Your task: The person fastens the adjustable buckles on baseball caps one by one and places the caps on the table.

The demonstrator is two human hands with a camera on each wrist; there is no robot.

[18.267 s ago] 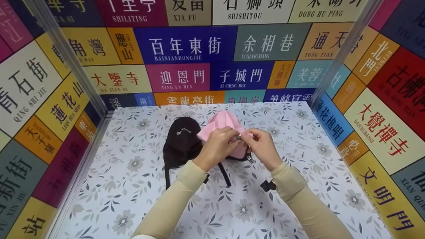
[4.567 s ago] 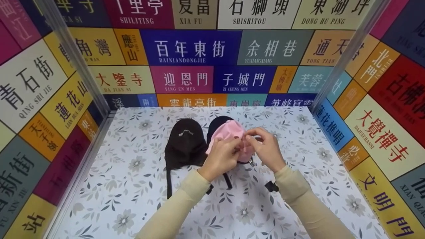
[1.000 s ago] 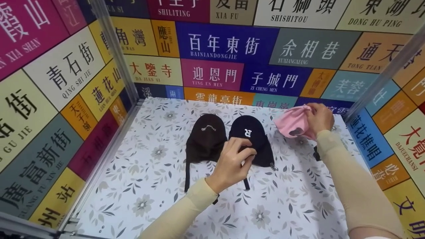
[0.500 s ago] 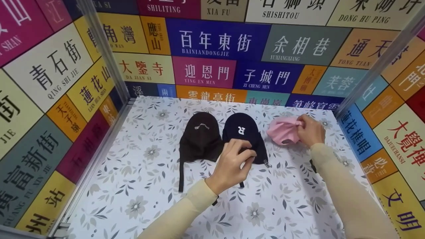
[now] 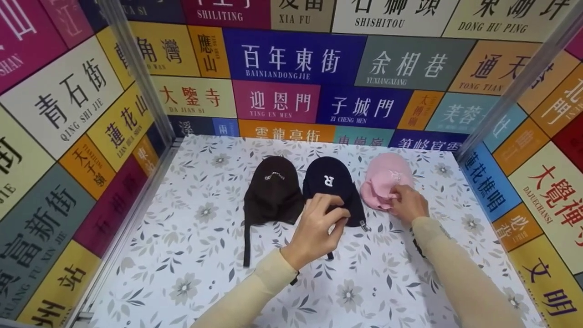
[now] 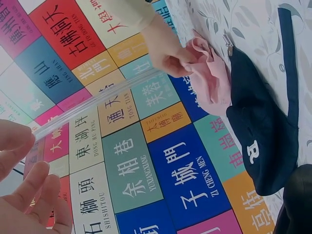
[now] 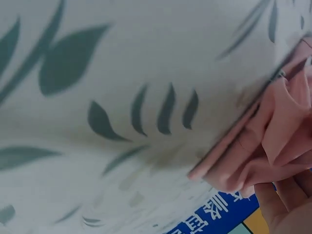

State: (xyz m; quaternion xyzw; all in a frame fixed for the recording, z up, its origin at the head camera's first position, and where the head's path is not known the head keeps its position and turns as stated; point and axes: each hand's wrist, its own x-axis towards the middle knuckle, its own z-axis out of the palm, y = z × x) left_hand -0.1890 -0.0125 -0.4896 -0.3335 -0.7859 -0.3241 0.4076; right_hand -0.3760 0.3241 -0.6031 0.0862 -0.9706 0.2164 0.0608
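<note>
A pink cap (image 5: 387, 173) rests on the right part of the table, its lower edge bunched. My right hand (image 5: 410, 205) pinches that lower edge; in the right wrist view the fingers (image 7: 287, 200) are on the folded pink cloth (image 7: 273, 141). Left of it lies a navy cap (image 5: 325, 175) with a white R, and beside that a dark brown cap (image 5: 273, 187) with a strap. My left hand (image 5: 319, 225) hovers in front of the navy cap, fingers loosely bent with nothing between them; the left wrist view shows its thumb and fingers apart.
The table (image 5: 182, 250) has a white cloth with grey leaves and flowers. Panels with large characters (image 5: 291, 54) stand behind and on both sides, with metal posts (image 5: 132, 68) at the corners. A zipper pull (image 5: 364, 225) hangs at the navy cap's right edge.
The pink cap, earlier over the navy one, was carried right by my right hand. It now lies on the table with its crown upward and embroidery showing. My left hand has stayed nearly still.
</note>
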